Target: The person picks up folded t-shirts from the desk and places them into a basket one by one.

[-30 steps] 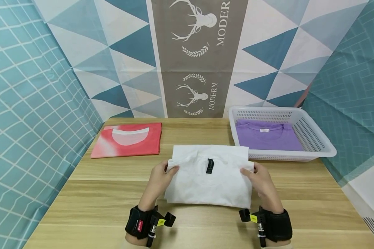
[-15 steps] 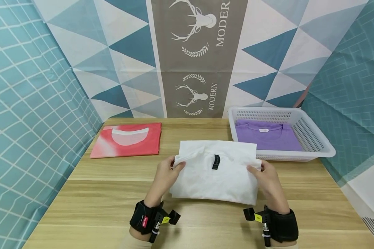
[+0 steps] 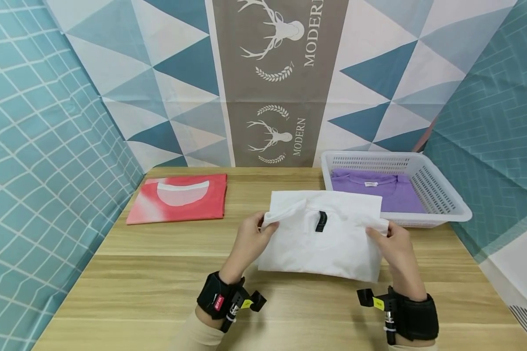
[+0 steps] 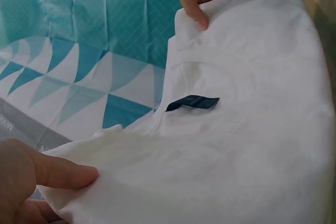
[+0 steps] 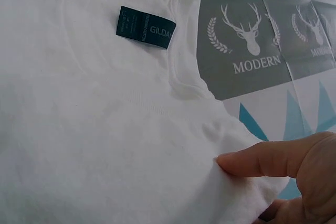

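A folded white T-shirt (image 3: 320,243) with a dark neck label (image 4: 193,102) hangs between both hands over the table. My left hand (image 3: 252,238) pinches its left edge near the shoulder, thumb on top. On the opposite edge my right hand (image 3: 395,243) pinches the cloth the same way, as the right wrist view shows with the thumb (image 5: 257,158) pressed on the fabric. The shirt's far right corner overlaps the near left corner of the white basket (image 3: 448,187) in the head view. Fingers under the cloth are mostly hidden.
Inside the basket, at the back right, lies a folded purple T-shirt (image 3: 377,192). A folded red and pink T-shirt (image 3: 189,200) lies at the back left of the wooden table (image 3: 158,287). Patterned cloth walls (image 3: 272,83) stand behind and at both sides.
Both hands have moved to the right and slightly away from me, carrying the white T-shirt toward the basket. The red and purple shirts have stayed in place.
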Demonstrator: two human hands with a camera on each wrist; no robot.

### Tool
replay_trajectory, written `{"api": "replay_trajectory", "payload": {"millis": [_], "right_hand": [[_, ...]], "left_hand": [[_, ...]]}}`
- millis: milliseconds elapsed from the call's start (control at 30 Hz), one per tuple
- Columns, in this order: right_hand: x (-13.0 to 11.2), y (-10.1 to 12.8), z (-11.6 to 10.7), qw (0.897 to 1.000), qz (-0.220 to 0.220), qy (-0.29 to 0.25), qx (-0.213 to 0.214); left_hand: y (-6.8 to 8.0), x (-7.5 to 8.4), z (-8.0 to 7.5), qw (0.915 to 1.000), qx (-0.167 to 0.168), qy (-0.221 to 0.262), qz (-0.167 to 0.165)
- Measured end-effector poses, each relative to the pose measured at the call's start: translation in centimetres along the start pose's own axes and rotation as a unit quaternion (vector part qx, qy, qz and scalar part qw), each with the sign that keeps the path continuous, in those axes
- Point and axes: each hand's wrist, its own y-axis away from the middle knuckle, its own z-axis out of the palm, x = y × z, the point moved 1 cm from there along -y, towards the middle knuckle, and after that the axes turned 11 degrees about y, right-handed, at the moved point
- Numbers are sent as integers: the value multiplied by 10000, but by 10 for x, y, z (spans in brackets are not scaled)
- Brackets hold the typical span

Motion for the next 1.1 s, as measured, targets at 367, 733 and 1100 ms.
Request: {"api": "replay_trajectory", "payload": {"millis": [367, 733, 1100], "right_hand": [[6, -5, -18, 9993, 154, 113, 332], [12, -11, -35, 9972, 295, 219, 657], [17, -16, -52, 9932, 500, 162, 1035]], "left_hand": [[-10, 7, 17, 9994, -195, -33, 290], [-21, 13, 31, 9980, -539, -121, 295], [-33, 27, 47, 9972, -679, -8, 310]]}}
